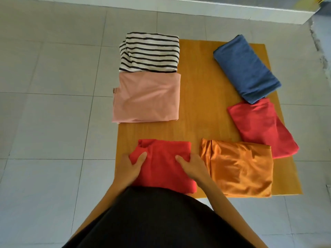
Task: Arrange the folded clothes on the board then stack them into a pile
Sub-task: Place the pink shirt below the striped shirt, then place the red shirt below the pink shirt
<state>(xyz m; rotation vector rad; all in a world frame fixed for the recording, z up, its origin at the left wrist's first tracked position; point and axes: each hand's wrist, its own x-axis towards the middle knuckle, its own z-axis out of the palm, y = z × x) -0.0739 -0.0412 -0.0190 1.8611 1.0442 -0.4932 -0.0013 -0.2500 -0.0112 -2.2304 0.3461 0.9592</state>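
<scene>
A wooden board (197, 90) lies on the tiled floor with several folded clothes around its edges. A bright red folded garment (164, 163) sits at the near left. My left hand (131, 167) grips its left edge and my right hand (191, 167) grips its right edge, thumbs on top. To its right lies an orange garment (241, 167). A darker red one (263, 127) is at the right, a blue one (247, 68) at the far right. A pink one (148, 99) and a black-and-white striped one (150, 52) lie along the left.
The grey tiled floor (50, 108) surrounds the board. A white wall base (215, 9) runs along the far side. The board's middle strip is bare wood. My dark clothing (157, 221) fills the lower part of the view.
</scene>
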